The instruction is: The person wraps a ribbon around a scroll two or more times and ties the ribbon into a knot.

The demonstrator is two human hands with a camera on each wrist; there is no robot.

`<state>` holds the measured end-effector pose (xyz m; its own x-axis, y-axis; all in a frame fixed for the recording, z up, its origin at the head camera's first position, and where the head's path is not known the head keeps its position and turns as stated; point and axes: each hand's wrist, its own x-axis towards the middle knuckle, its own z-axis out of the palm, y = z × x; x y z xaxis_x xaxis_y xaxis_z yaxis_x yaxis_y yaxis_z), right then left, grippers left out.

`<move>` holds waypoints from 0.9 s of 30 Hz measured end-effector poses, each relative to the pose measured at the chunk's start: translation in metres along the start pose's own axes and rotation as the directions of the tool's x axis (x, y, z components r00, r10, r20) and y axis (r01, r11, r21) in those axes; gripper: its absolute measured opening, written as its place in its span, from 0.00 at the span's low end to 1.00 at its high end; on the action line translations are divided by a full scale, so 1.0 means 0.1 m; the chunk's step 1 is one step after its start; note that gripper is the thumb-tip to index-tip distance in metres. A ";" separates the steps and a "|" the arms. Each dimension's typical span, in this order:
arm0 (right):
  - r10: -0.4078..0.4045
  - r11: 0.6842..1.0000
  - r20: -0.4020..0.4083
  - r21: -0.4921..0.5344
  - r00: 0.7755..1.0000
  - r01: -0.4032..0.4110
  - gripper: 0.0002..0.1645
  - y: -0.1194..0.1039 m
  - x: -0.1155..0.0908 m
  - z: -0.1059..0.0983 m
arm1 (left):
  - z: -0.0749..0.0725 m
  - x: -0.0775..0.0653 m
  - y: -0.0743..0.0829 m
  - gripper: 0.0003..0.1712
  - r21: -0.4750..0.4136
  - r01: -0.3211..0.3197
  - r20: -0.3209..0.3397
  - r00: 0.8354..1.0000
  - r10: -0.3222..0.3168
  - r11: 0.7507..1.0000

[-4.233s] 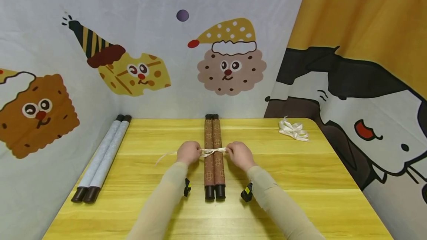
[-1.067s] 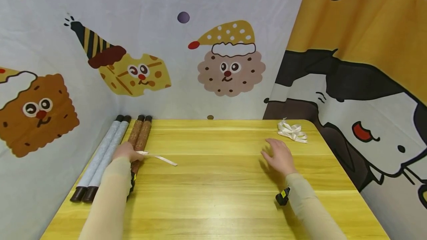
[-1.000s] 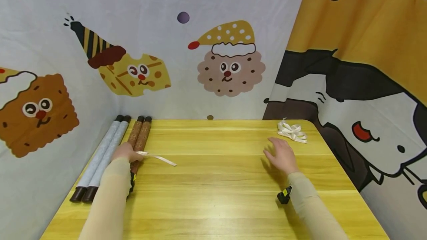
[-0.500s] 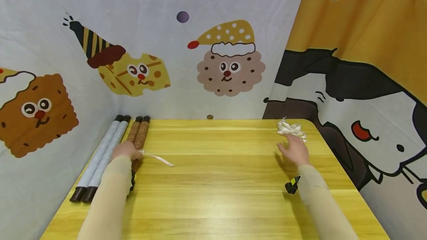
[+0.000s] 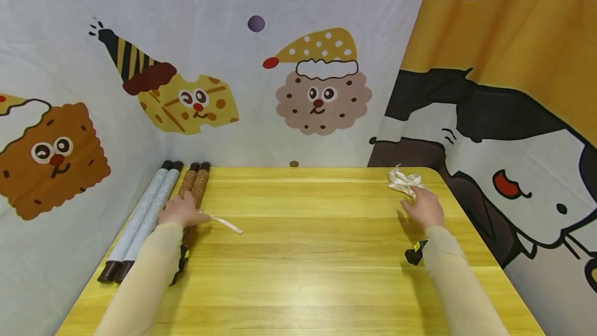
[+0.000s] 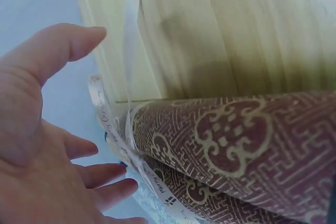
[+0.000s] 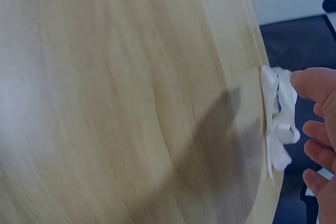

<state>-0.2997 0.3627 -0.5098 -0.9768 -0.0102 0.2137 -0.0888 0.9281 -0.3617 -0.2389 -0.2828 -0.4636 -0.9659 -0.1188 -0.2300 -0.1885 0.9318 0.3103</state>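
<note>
A brown patterned scroll (image 5: 199,188), rolled from both ends into two rods with dark knobs, lies at the table's left. Round its middle goes a printed white ribbon (image 6: 157,184), and a loose tail sticks out to the right. My left hand (image 5: 182,210) is over the scroll; in the left wrist view its thumb and fingers (image 6: 86,177) are spread apart, holding nothing. At the far right, a heap of white ribbon (image 5: 402,180) lies near the table corner. My right hand (image 5: 426,209) hovers at its near side, fingers loosely bent and parted from the thumb.
A pale blue scroll (image 5: 146,217), also two rods with dark knobs, lies left of the brown one along the table's left edge. Printed cloth (image 5: 210,14) hangs behind and beside the wooden table (image 5: 303,268).
The brown scroll has gone from mid-table to beside the blue one. My left hand has since loosened and lifted off it. My right hand has moved right to the ribbon heap.
</note>
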 end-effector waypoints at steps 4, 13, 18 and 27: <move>0.054 0.999 0.019 -0.001 0.998 -0.054 0.37 0.09 -0.02 -0.07 | 0.05 0.00 0.00 0.62 -0.002 -0.038 -0.028 0.999 0.038 0.999; 0.160 0.987 0.085 -0.024 0.983 -0.159 0.40 0.30 -0.01 -0.13 | 0.17 0.01 0.03 0.62 0.022 -0.117 -0.155 0.981 0.119 0.993; 0.193 0.981 0.141 -0.043 0.971 -0.189 0.42 0.40 0.01 -0.13 | 0.23 -0.07 0.14 0.59 0.028 -0.201 -0.203 0.958 0.203 0.979; 0.173 0.983 0.246 -0.107 0.954 -0.151 0.41 0.41 0.09 -0.09 | 0.33 -0.24 0.45 0.57 0.000 -0.314 -0.198 0.931 0.308 0.949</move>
<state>-0.3100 0.4038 -0.5146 -0.9948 0.0597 -0.0821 0.0812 0.9534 -0.2905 -0.2184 -0.2262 -0.4745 -0.9921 0.1082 0.0635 0.1241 0.9218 0.3672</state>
